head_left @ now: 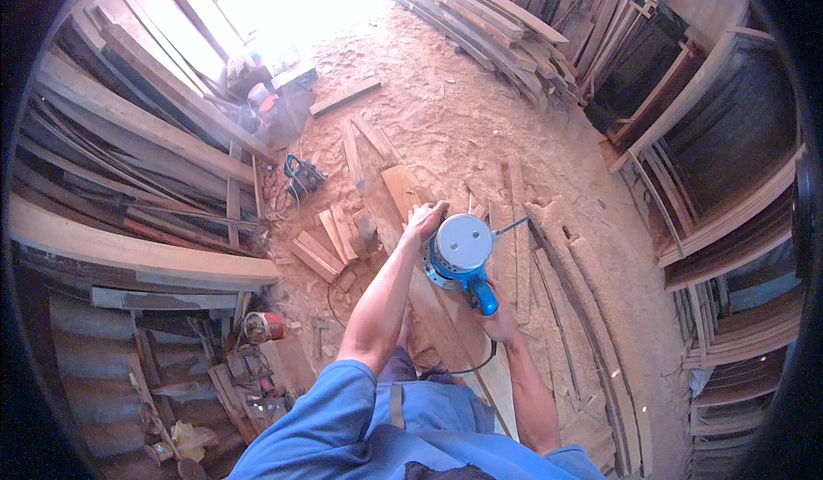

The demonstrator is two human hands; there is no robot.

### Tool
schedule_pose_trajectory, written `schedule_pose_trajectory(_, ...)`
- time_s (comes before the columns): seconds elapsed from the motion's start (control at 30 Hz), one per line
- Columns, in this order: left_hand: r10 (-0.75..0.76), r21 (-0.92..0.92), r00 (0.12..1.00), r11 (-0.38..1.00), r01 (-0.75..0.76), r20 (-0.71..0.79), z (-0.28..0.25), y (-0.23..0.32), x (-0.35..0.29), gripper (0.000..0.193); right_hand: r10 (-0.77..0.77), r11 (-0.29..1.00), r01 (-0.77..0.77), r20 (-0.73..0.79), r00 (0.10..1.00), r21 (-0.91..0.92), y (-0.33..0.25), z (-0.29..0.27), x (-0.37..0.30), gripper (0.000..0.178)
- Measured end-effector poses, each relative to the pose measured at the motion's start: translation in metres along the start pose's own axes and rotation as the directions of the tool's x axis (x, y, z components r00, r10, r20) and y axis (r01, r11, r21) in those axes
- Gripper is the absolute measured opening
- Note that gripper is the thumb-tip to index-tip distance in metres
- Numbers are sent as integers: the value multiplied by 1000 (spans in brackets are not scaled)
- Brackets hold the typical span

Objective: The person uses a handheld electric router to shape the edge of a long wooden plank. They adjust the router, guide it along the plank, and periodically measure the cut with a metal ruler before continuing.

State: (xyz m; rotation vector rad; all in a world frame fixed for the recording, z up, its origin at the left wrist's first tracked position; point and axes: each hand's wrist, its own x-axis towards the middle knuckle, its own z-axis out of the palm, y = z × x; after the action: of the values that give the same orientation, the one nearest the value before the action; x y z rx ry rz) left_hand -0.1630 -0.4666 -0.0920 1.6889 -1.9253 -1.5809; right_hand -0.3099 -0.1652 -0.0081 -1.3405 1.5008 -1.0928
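A blue plunge router or similar power tool (464,242) with a round pale top sits over a long wooden plank (435,313) in front of me. My left hand (424,220) is closed at its far left side; the part under the fingers is mostly hidden. On the near side, my right hand (500,315) wraps round the tool's blue rear handle, its fingers partly hidden by it. A dark power cord (480,364) curves from the handle back toward my body. A thin metal rod (512,226) sticks out to the tool's right.
Sawdust and shavings cover the floor (549,150). Wood offcuts (317,257), another blue power tool (302,176), a hammer (318,334) and a red can (263,327) lie to the left. Long strips (591,334) lie at right; stacked boards (489,26) stand far right.
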Motion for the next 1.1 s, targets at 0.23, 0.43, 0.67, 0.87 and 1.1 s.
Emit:
schedule_pose_trajectory(0.23, 63, 135, 994, 988, -74, 85, 0, 6, -22, 73, -59, 994, 56, -31, 998, -91, 38, 0, -12, 84)
schedule_pose_trajectory(0.43, -55, 29, 998, 998, 56, -9, -6, 37, -64, 80, 43, 995, -41, 23, 999, -86, 53, -5, -14, 78)
schedule_pose_trajectory(0.67, -98, 47, 995, 994, 97, 9, -2, 41, -72, 78, 132, 991, -132, 64, 989, -1, 29, -14, -21, 75)
schedule_pose_trajectory(0.87, -89, 20, 996, 996, 89, -18, 4, 46, -88, 65, 99, 995, -99, 60, 993, -10, 27, -18, -26, 74)
schedule_pose_trajectory(1.1, 100, 176, 994, 979, -104, 33, 16, 37, -96, 54, 135, 990, -137, 58, 989, 31, 30, -27, -45, 80)
